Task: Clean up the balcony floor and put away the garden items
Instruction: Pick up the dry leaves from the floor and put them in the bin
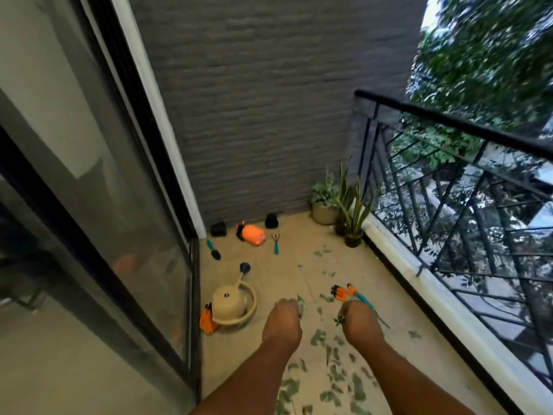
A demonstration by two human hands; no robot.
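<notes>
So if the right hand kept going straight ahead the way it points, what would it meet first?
Probably the orange glove on the floor, just beyond the right hand, which already grips a teal-handled tool; depth is uncertain.

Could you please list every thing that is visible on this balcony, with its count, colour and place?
watering can: 1, beige, floor by the glass door
orange gloves: 2, one beside the can, one near the right hand
spray bottle: 1, orange, lying near the wall
trowel: 1, teal handle, by the door
hand rake: 1, teal handle, right of the bottle
black pots: 2, and, at the wall
potted plants: about 3, green, far corner
leaves: many, green, scattered on the floor
railing: 1, black, right side
left hand: fingers hold leaves
right hand: fingers hold leaf bits
</notes>
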